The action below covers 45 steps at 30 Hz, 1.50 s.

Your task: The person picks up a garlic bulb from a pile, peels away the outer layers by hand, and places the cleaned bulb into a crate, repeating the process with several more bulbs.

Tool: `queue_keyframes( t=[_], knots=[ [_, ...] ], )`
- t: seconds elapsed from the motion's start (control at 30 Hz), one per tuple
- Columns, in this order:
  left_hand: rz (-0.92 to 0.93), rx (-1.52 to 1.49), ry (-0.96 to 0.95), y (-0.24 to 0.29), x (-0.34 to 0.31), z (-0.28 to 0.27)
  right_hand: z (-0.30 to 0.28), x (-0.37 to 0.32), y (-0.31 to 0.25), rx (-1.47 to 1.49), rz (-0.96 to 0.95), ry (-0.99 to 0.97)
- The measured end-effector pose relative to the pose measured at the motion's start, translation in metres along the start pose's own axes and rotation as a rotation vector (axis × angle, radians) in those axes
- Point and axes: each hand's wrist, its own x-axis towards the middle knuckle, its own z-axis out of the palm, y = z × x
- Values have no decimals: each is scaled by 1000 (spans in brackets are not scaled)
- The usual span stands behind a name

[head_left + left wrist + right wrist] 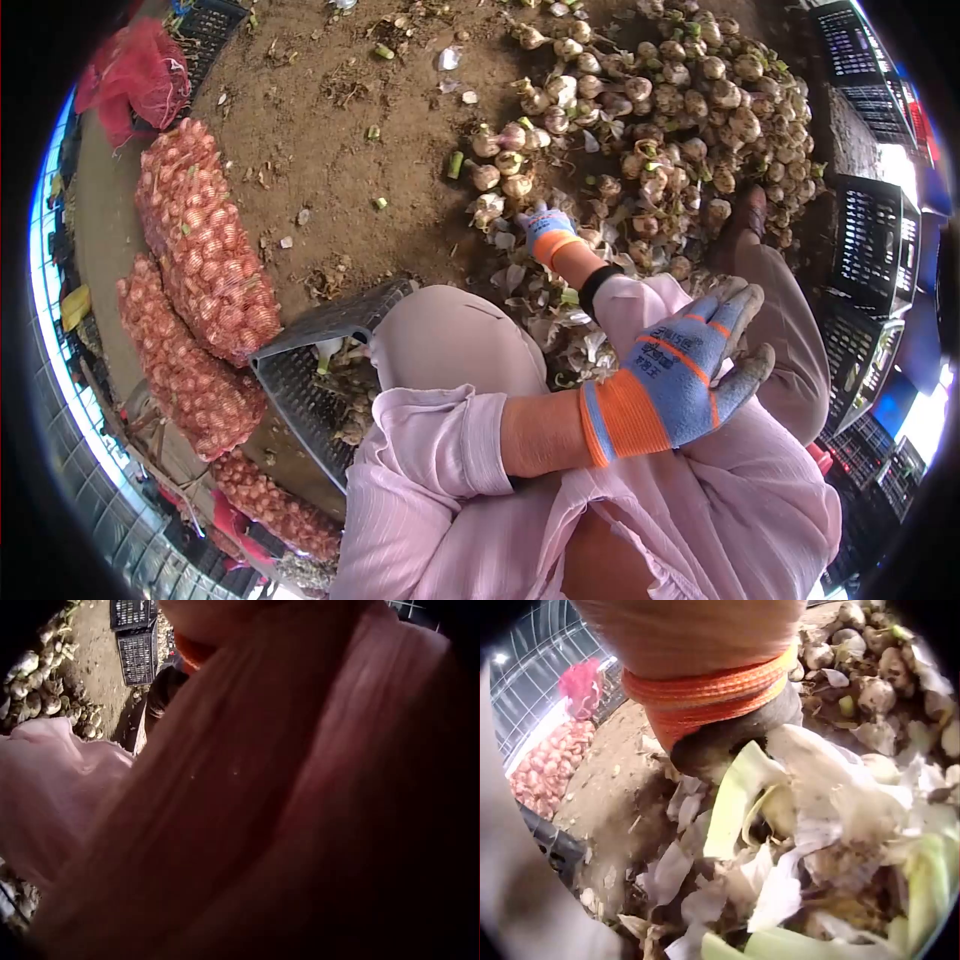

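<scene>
My left hand, in a blue-and-orange work glove, lies across the lap of the pink shirt. Its fingers extend to the right, thumb apart, with nothing held. In the left wrist view, pink sleeve cloth covers most of the picture. Reaching forward, my right hand wears a matching glove and is at the near edge of the heap of garlic bulbs. A garlic bulb lies beside its fingers. Papery garlic skins and green stem pieces crowd the glove; its fingers are hidden there.
Red net sacks of garlic lie on the left, near a crumpled red net. A tilted black crate with trimmings stands by the left knee. More black crates line the right side. Skin scraps litter the dirt floor.
</scene>
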Motion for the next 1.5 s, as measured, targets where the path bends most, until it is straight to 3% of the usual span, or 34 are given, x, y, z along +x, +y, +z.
queue_keyframes(
  t=[0.1, 0.17, 0.23, 0.3, 0.33, 0.4, 0.43, 0.5, 0.53, 0.6, 0.63, 0.67, 0.7, 0.77, 0.83, 0.9, 1.03, 1.07, 1.13, 1.23, 1.3, 1.37, 1.4, 1.43, 1.5],
  knots=[
    [44, 52, 45, -3, 2, -5, 5, 18, 17, 154, -36, 75],
    [28, 52, 15, -3, 3, -7, -6, 1, 45, 1834, 69, 148],
    [-130, 23, -80, 9, 2, -21, -45, -55, 67, 2072, 2, 241],
    [9, 303, -22, 10, 0, -25, -92, -135, 65, 2231, -228, 327],
    [71, 479, 21, 10, 0, -26, -72, -158, 85, 2408, -459, 274],
    [162, 923, 83, 10, -7, -27, -103, -226, 63, 2374, -558, 457],
    [102, 929, 27, 15, -11, -25, -110, -249, 59, 2327, -502, 504],
    [187, 699, -38, 7, -25, -19, -111, -308, 41, 2228, -368, 571],
    [124, 346, -62, 5, -36, -11, -104, -330, 35, 2175, -427, 586],
    [184, 62, -112, 12, -49, -5, -86, -364, 29, 2078, -517, 615],
    [312, 126, -138, 17, -49, -9, -69, -372, 39, 2072, -486, 616],
    [412, 331, -47, 18, -51, -6, -68, -385, 47, 1973, -560, 590],
    [369, 355, -66, 23, -61, -1, -69, -395, 53, 1872, -627, 569],
    [281, 402, -103, 37, -82, 11, -65, -412, 45, 1937, -520, 643],
    [357, 444, -47, 43, -97, 28, -61, -418, 33, 2060, -493, 680],
    [378, 417, -18, 48, -110, 39, -58, -431, 37, 2013, -568, 583],
    [-29, -123, 117, 55, -132, 59, -49, -447, 43, 1867, -495, 511],
    [52, -114, 99, 59, -134, 63, -48, -450, 41, 1865, -498, 514],
    [-381, -467, -243, 67, -131, 37, -47, -457, 43, 1816, -509, 522],
    [-567, -614, -446, 77, -127, 39, -34, -452, 44, 1406, -561, 880],
    [-524, -546, -245, 79, -136, 49, -38, -469, 35, 1693, -497, 761],
    [-148, 60, -222, 52, -118, 50, -37, -477, 30, 2003, -437, 611],
    [69, 51, -50, 48, -130, 63, -35, -478, 30, 1959, -499, 583],
    [-73, -183, -206, 51, -135, 53, -27, -466, 36, 1386, -462, 944],
    [-465, -602, -419, 79, -138, 40, -33, -467, 51, 724, -291, 1236]
  ],
)
